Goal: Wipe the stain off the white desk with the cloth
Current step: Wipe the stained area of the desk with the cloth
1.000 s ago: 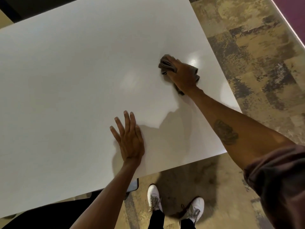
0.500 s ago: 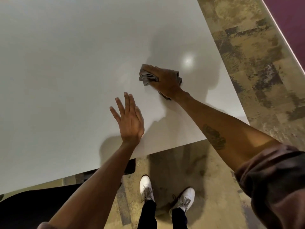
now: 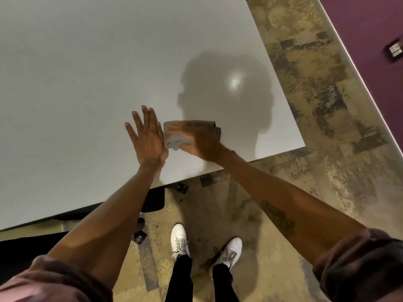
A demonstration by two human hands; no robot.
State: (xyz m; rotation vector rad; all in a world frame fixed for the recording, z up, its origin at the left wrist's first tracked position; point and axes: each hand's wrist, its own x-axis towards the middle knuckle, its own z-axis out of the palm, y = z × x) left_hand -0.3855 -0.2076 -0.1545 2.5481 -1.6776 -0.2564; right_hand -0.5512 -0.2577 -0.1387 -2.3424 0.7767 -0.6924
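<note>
At the bottom edge, 2 rolled-up sleeves (image 3: 357, 267) were cut off by the frame, and 2 white shoes (image 3: 179, 240) were seen on the mottled floor (image 3: 316, 149) below dark trouser legs. A black chair (image 3: 152, 199) was largely hidden under the near edge of the white desk (image 3: 76, 73); its make could not be told. Over that near edge, the left hand (image 3: 147, 139) was held flat and edge-up, fingers straight and together, just beside the cloth (image 3: 174, 138). The grey cloth was pressed on the desk near its near right corner by the right hand (image 3: 199, 141), whose fingers were blurred; they were laid over the cloth, and whether they were closed around it could not be told. Much of the cloth was covered by that hand. No stain could be made out on the surface. Beyond, a head-shaped shadow (image 3: 226, 94) with 1 bright glare spot was cast on the desk. At far right, a small dark object (image 3: 394, 51) on the purple wall (image 3: 370, 22) was too small to identify.
</note>
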